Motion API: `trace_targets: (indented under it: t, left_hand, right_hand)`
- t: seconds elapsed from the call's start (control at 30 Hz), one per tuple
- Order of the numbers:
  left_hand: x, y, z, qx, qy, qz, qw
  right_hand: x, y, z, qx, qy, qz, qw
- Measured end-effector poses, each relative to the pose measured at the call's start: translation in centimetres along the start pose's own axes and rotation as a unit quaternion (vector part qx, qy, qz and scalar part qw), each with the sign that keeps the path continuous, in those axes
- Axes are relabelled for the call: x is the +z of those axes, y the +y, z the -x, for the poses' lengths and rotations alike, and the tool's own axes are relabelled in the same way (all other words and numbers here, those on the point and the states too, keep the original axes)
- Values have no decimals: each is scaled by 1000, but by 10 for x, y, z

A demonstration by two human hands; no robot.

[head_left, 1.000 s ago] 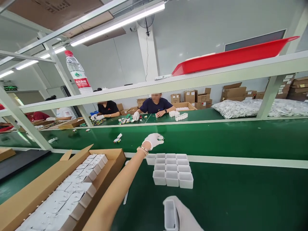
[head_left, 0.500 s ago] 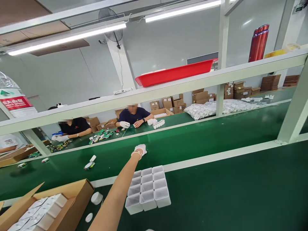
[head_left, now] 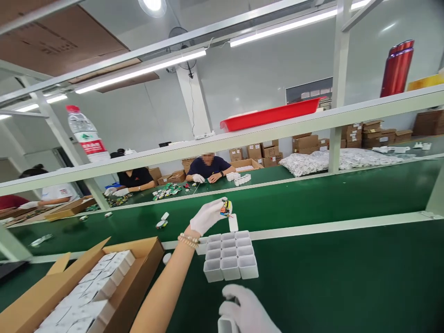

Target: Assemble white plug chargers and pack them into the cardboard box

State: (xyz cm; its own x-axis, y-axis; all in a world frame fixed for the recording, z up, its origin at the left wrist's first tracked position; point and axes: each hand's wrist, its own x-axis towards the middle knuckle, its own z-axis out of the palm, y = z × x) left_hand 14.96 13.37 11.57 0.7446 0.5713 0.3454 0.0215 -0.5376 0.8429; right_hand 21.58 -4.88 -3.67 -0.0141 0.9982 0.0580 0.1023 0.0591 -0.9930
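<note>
My left hand (head_left: 209,216), in a white glove, is closed on a small circuit board (head_left: 226,208) with yellow, blue and orange parts. From the board a flat white plastic cover (head_left: 233,223) hangs over the belt's near edge. Just below stand rows of open white plastic cases (head_left: 230,268), set side by side. My right hand (head_left: 248,307), gloved too, is low in the view with curled fingers around another white case (head_left: 227,325), which the bottom edge cuts off.
An open cardboard box (head_left: 142,259) at the left holds rows of white cases. Another board with its cover (head_left: 162,223) lies on the green belt (head_left: 287,203). Overhead, a shelf (head_left: 277,127) carries a red tray (head_left: 274,113) and a water bottle (head_left: 86,134). Co-workers sit opposite.
My left hand has come back from the belt with the circuit board and its cover. My right hand has come into view with a white case. The view has swung left.
</note>
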Motion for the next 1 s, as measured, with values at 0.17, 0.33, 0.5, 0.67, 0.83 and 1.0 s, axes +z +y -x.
trace_targets:
  t: [0.17,0.33,0.5,0.67,0.83,1.0]
  left_hand:
    - [13,22,86,-70,50,100,991]
    - [30,1,153,19,158,-85,984]
    - [38,-20,171,146,122,-303,934]
    - [52,-5,169,206,24,-394,895]
    - [60,-8,170,207,4,-368,907]
    - [55,-13,173,185,-2,-296,937]
  right_hand:
    - [6,2,18,-51,93,-29,994]
    - [-5,-20,28,-127,-96,-332,930]
    - [-18,-19,18,-115,-163,-383,902]
    - [-13,-21,23,-91,-94,-241,962]
    - [-12,-28,32,-47,-88,-189,977]
    - [-20,-29,36,-17,-78,-152,985]
